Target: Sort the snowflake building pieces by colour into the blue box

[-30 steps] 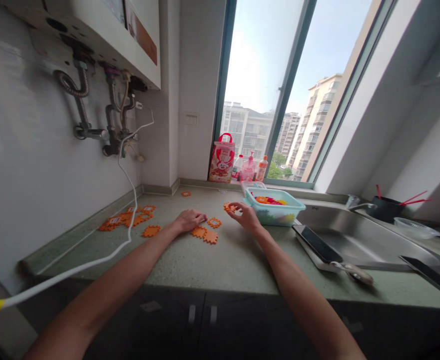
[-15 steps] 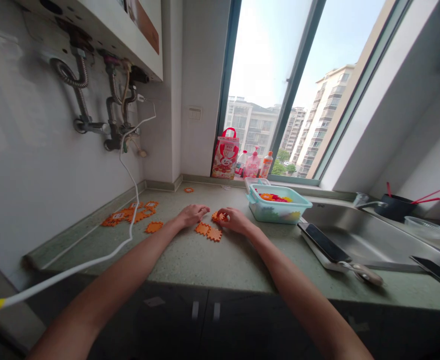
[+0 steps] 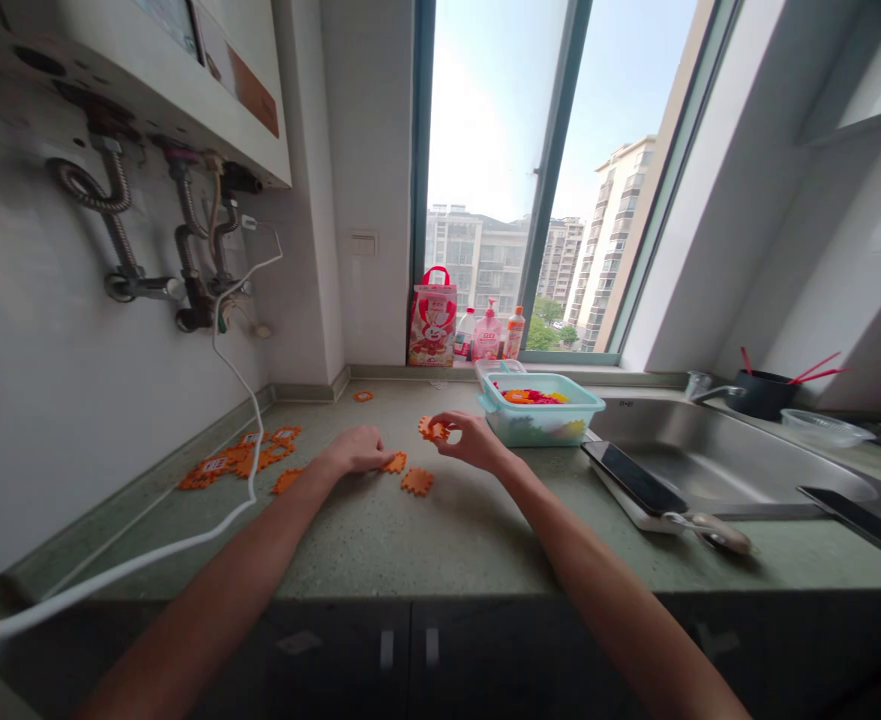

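Near the centre of the frame, the person's right hand (image 3: 470, 440) is clamped on a square orange tile with toothed edges (image 3: 432, 429). Left of it, the left hand (image 3: 357, 450) touches a second toothed orange tile (image 3: 395, 463) — gripping or merely pressing, one cannot tell. A third toothed orange tile (image 3: 417, 482) lies below — flat on the grey-green speckled countertop (image 3: 440, 550).

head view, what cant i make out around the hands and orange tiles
Head view: part of the orange toothed tile in the right hand, behind its fingers.
Head view: part of the second orange toothed tile, covered by the left hand.
Head view: printing on the overlapping orange tiles at left, too small to read.
Head view: pieces beneath the multicoloured top layer in the pale turquoise plastic tub, covered from above.
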A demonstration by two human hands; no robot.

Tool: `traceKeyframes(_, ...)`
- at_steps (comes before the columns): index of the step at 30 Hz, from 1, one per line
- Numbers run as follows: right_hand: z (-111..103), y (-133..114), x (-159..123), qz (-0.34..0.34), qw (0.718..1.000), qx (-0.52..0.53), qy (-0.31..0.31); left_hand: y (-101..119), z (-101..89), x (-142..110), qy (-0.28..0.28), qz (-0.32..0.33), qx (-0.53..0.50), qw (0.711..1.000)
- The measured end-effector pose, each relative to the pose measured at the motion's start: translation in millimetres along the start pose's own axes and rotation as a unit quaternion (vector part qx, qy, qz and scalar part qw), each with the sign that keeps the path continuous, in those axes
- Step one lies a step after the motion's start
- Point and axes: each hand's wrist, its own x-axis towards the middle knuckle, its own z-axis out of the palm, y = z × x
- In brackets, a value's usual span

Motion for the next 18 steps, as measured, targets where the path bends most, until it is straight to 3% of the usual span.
traceKeyframes(2,5.7,-7.9,0.9,-0.012,1.000,-0.008,-0.022,-2.3,2.7,2.8,0.021,0.005,0.006,1.000)
traceKeyframes(6,15.2,-14.8,-0.2,-0.001,0.990,-0.030,-0.139,-7.5,6.5,4.1,0.046,0.031,0.026,0.998)
traceKeyframes(8,17.1,-16.0,-0.7,0.004,0.985,-0.036,-0.167,-8.2,7.7,4.1,0.049,0.033,0.029,0.998)
traceKeyframes(18,23.0,-23.0,0.6,0.037,0.982,-0.069,-0.171,-4.8,9.9,6.3,0.055,0.023,0.044,0.997)
